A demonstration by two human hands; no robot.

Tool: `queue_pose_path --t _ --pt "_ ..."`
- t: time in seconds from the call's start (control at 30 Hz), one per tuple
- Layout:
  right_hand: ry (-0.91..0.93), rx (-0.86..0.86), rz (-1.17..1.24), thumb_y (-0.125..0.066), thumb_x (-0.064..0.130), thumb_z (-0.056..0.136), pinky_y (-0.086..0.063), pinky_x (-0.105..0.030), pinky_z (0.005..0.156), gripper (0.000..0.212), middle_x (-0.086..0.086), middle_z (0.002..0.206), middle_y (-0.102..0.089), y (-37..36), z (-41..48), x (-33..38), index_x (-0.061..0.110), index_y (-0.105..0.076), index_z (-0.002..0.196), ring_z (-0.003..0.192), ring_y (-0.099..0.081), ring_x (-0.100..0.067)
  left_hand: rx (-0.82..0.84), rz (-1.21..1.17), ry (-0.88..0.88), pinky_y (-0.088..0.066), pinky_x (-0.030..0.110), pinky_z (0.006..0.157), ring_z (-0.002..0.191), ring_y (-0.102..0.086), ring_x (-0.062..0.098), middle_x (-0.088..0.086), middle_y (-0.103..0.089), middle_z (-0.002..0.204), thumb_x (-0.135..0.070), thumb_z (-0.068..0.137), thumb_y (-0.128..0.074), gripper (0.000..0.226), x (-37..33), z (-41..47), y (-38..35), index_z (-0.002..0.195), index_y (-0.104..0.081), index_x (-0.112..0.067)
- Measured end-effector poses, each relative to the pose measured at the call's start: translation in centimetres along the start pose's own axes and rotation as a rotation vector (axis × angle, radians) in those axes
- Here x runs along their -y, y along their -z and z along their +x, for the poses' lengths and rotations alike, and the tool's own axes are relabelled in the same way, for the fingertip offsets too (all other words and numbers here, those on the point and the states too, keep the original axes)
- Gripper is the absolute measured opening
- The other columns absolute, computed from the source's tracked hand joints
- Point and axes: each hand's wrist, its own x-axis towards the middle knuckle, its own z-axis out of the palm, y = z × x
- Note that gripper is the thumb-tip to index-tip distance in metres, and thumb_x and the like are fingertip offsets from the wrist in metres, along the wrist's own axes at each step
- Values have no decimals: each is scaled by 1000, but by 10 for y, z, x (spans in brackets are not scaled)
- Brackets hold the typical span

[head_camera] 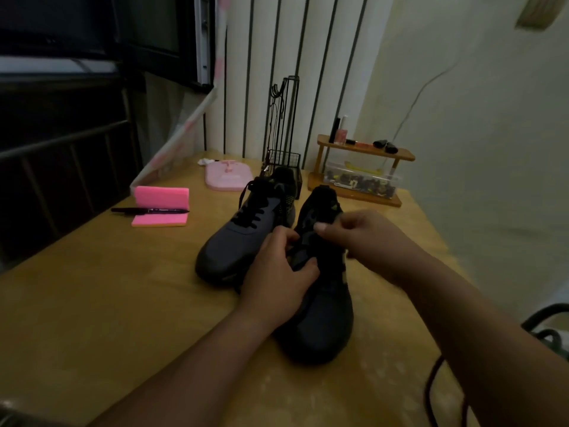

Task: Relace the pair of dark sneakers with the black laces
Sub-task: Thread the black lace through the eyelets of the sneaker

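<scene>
Head view: two dark sneakers stand side by side on wooden table [101, 303], toes toward the camera. Far sneaker [234, 248] carries black laces [251, 218] threaded through. Near sneaker [323, 322] sits under both hands. Left hand [277, 272] grips its upper, fingers curled, thumb across. Right hand [354, 238] pinches dark material at the tongue, thumb against curled fingers; lace or tongue, cannot tell. Black pen [151, 210] lies well left.
</scene>
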Motion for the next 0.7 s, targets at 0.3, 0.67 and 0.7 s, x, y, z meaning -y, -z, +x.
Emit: queue_pose_path --t 0.3,0.67,0.7 --pt "-122 -90 -26 -65 50 99 -51 -37 74 42 -15 96 -72 -5 -10 9 9 -73 98 85 -66 -25 38 -101 21 -52 26 97 119 -58 7 -11 -56 129 -35 94 -74 48 0 0 2 137 -56 -26" --pt "-145 -99 -226 -64 51 99 -49 -31 58 36 -2 79 -66 -2 -14 21 16 -69 97 64 -58 -15 143 -185 -4 -34 25 113 149 -35 8 -12 -36 164 -27 104 -61 76 -2 -1 3 165 -18 -37" --pt "-134 -75 -319 -64 55 97 -54 -34 64 38 -2 82 -68 -3 -13 22 18 -71 94 70 -63 -16 144 -186 -12 -33 23 111 150 -33 8 -12 -34 165 -25 104 -61 76 -3 -1 3 165 -17 -37"
